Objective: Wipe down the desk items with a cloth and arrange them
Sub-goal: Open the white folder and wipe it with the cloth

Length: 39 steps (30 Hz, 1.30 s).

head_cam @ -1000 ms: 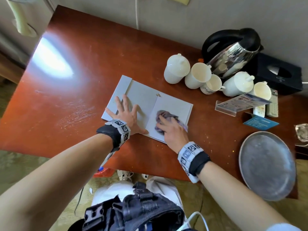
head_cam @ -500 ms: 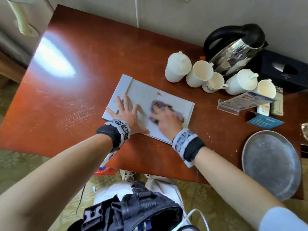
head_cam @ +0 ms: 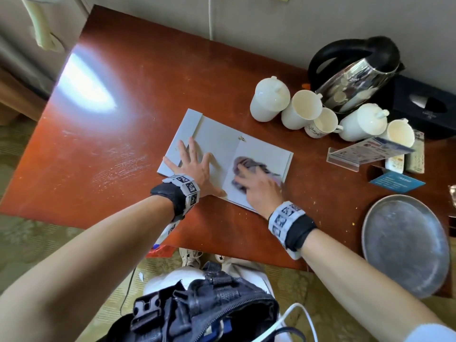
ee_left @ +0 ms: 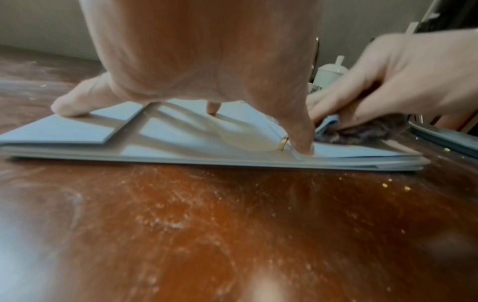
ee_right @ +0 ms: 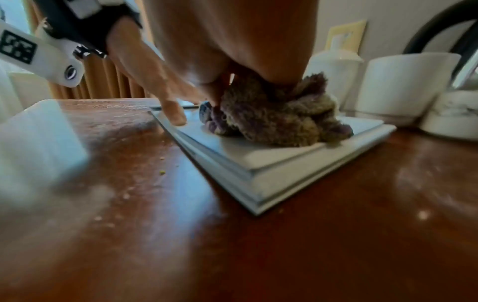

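An open grey folder [head_cam: 222,141] lies flat on the red-brown desk [head_cam: 123,107]. My left hand [head_cam: 195,162] presses on its left page with the fingers spread straight. My right hand [head_cam: 259,186] grips a bunched purple-grey cloth [head_cam: 244,161] and holds it down on the right page. In the left wrist view my left fingertips [ee_left: 70,104] rest on the folder [ee_left: 77,130], with the right hand [ee_left: 413,81] curled over the cloth [ee_left: 362,130] beside them. The right wrist view shows the cloth [ee_right: 279,120] under my palm, on the folder [ee_right: 271,163].
Several white mugs [head_cam: 301,109] stand in a row behind the folder, before a steel kettle [head_cam: 355,80] and a black tissue box [head_cam: 424,107]. An acrylic sign holder [head_cam: 357,154], remotes [head_cam: 417,154], a blue card [head_cam: 397,181] and a round metal tray [head_cam: 404,245] lie to the right. Crumbs dot the desk.
My right hand has rubbed the cloth leftward toward the folder's spine and back to the right over the right page. The left hand has stayed in place.
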{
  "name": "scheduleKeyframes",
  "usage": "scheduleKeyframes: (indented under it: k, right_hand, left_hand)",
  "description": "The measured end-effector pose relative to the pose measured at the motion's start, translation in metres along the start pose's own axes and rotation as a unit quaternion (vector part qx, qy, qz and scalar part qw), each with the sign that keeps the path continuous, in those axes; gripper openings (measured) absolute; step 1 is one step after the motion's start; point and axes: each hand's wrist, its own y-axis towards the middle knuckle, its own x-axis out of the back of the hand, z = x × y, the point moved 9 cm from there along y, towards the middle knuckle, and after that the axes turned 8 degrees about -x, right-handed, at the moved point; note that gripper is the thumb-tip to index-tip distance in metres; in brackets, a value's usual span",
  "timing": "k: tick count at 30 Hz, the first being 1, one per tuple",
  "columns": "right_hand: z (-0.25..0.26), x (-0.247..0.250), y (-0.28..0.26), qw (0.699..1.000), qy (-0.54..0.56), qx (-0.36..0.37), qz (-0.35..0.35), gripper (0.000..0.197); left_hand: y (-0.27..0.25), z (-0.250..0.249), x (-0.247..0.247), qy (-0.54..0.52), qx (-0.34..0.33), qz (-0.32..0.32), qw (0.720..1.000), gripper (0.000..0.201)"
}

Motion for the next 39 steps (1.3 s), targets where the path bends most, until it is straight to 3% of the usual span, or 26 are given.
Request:
scheduleKeyframes:
  k: [1,5,10,16,23,26,28,30,32,39]
  right_hand:
    - [0.002,-0.009,-0.009,1.000,0.013,0.016,0.006,0.046]
    - [-0.003,-0.010,-0.009,0.998,0.038,-0.035,0.027,0.050]
    - [-0.009,-0.018,-0.004,0.995,0.021,-0.057,0.077,0.052]
    - [-0.013,-0.017,-0.002,0.993,0.065,-0.069,0.065,0.049]
    - [-0.021,-0.010,-0.007,0.979,0.169,-0.106,0.037,0.047]
    - [-0.023,-0.006,0.000,0.932,0.328,-0.155,0.001,0.047]
    - [-0.025,-0.008,0.004,0.892,0.416,-0.178,-0.016,0.048]
    - [-0.019,0.008,0.004,0.873,0.453,-0.177,-0.033,0.041]
    - [-0.017,0.036,0.000,0.866,0.463,-0.177,-0.073,0.038]
    - [-0.036,0.126,-0.024,0.844,0.456,-0.193,-0.206,0.036]
  left_hand:
    - [-0.001,0.000,0.001,-0.001,0.000,0.003,1.000,0.121]
    - [-0.004,0.004,0.013,-0.070,-0.026,-0.012,0.997,0.112]
    - [-0.004,0.045,0.059,-0.224,0.002,-0.152,0.963,0.098]
    - [0.006,0.072,0.059,-0.312,0.022,-0.126,0.941,0.084]
    - [0.002,0.081,0.081,-0.307,0.016,-0.166,0.937,0.013]
    - [-0.007,0.080,0.091,-0.326,0.006,-0.166,0.931,0.003]
    - [-0.015,0.077,0.097,-0.347,-0.003,-0.165,0.923,0.008]
    - [-0.025,0.074,0.107,-0.382,-0.017,-0.186,0.905,0.014]
    - [-0.036,0.066,0.124,-0.402,-0.040,-0.206,0.891,0.038]
    - [-0.072,0.020,0.204,-0.345,-0.120,-0.222,0.904,0.048]
